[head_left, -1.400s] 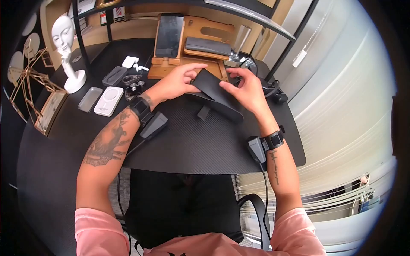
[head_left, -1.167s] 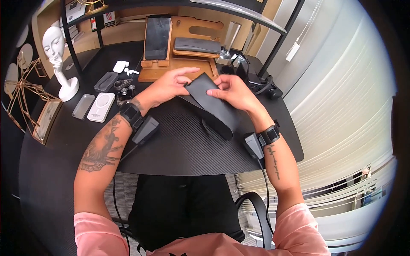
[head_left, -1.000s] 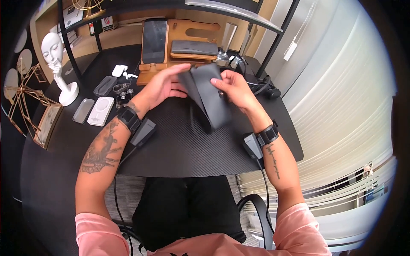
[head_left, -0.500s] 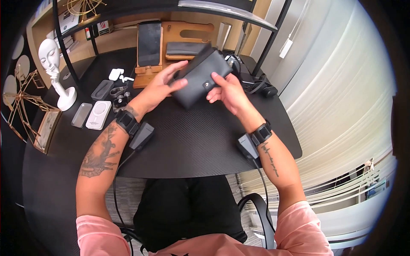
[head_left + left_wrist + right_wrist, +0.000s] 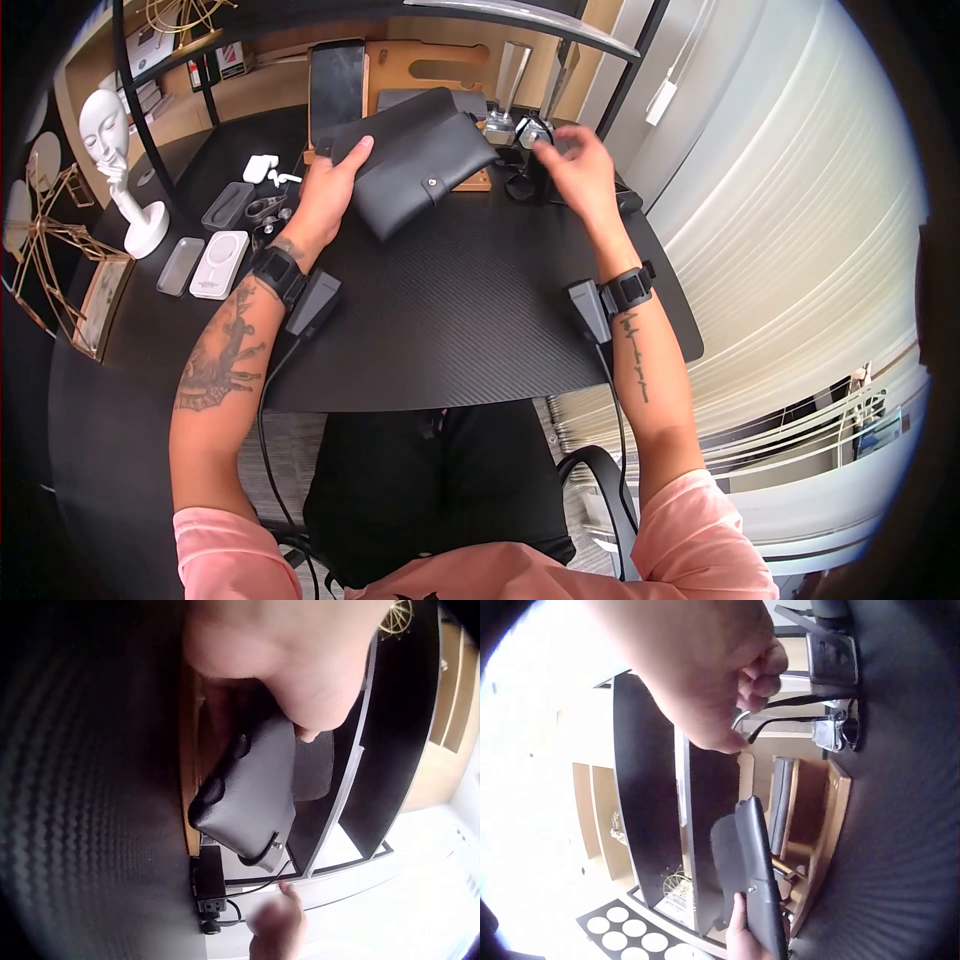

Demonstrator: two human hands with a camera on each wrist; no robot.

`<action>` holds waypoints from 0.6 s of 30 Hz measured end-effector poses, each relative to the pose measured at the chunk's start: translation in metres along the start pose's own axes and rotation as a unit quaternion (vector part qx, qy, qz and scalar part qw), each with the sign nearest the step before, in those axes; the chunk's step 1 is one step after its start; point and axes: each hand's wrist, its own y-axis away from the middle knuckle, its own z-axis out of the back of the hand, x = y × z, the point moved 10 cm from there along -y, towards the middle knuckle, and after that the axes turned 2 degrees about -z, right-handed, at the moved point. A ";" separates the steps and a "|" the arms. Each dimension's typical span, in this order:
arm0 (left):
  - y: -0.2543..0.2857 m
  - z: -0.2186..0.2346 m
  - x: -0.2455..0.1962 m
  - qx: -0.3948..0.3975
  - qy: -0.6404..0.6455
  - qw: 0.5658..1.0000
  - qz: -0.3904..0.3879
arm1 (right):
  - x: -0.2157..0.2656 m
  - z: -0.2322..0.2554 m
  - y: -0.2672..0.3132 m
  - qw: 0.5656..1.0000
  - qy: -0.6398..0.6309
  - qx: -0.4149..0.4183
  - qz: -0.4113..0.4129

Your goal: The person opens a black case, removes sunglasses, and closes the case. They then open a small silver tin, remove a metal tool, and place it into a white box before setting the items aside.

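A soft black leather pouch [image 5: 425, 165] with a snap button on its flap is raised over the desk, tilted. My left hand [image 5: 335, 190] grips its left end, thumb on top and the other fingers hidden beneath. In the left wrist view the pouch [image 5: 251, 787] shows its snap strap at the far end. Apart from the pouch, my right hand [image 5: 580, 170] is in the air at the right with bent, slightly blurred fingers and nothing visible between them. Dark glasses [image 5: 847, 724] stand on the desk below it, their thin arms overlapping the fingertips in the right wrist view.
Behind the pouch stands a wooden organizer [image 5: 425, 60] with a phone [image 5: 338, 85]. A clear glass trophy [image 5: 512, 75] rises beside it. On the left are a white charger [image 5: 220, 262], earbuds [image 5: 262, 168] and a white face figurine [image 5: 125, 180]. A black shelf bar [image 5: 520, 15] crosses overhead.
The pouch has been turned over and its flap folded down, snap facing up. My right hand has let go and moved right, while my left hand keeps hold and shifts left.
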 end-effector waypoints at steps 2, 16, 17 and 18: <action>0.001 0.001 -0.004 -0.016 -0.011 1.000 -0.013 | -0.010 -0.022 0.003 0.991 0.103 0.082 0.004; 0.021 -0.035 -0.002 0.157 -0.075 0.984 0.045 | 0.020 -0.019 0.011 0.989 -0.086 0.093 0.075; 0.023 -0.039 0.000 0.175 -0.075 0.980 0.062 | 0.027 -0.027 0.016 0.981 -0.095 0.131 0.107; 0.026 -0.043 0.003 0.193 -0.075 0.975 0.081 | 0.033 -0.035 0.021 0.971 -0.103 0.169 0.138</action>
